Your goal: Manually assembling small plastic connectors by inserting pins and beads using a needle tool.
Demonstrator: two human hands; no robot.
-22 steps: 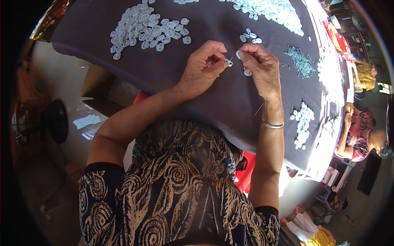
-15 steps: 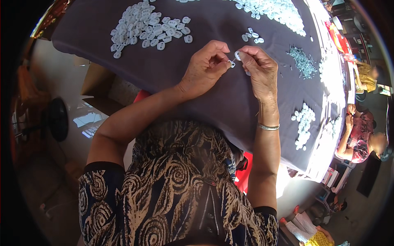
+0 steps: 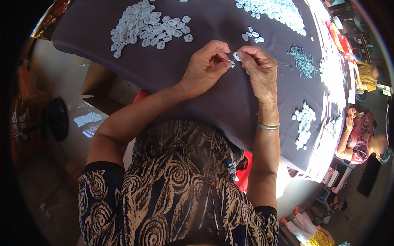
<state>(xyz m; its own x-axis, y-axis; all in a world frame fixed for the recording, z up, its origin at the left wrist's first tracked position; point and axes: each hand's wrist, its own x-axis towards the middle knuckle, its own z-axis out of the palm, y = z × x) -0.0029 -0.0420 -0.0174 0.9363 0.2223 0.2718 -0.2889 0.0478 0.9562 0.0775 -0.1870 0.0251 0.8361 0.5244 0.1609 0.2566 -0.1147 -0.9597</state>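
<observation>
My left hand (image 3: 205, 67) pinches a small white plastic piece with holes (image 3: 232, 64) between thumb and finger, above the near part of the dark cloth. Close beside it, my right hand (image 3: 261, 71) grips a small white round piece (image 3: 236, 56) at its fingertips. A thin metal bit seems to run between the two pieces, too small to make out surely. Part of another pale piece shows under the curled right fingers. Beyond my hands lie several loose white pieces (image 3: 258, 39).
A dark cloth (image 3: 197, 108) covers the table. On it lie a heap of white oval pieces (image 3: 143, 26), a bigger white heap (image 3: 279, 16), a pile of small metal screws or pins (image 3: 303, 63) and small white parts (image 3: 303, 125). Another person (image 3: 361, 135) sits at right; a cardboard box (image 3: 98, 86) stands at left.
The round piece in my right fingers has tilted and shifted slightly to the left. My left hand stays in almost the same place.
</observation>
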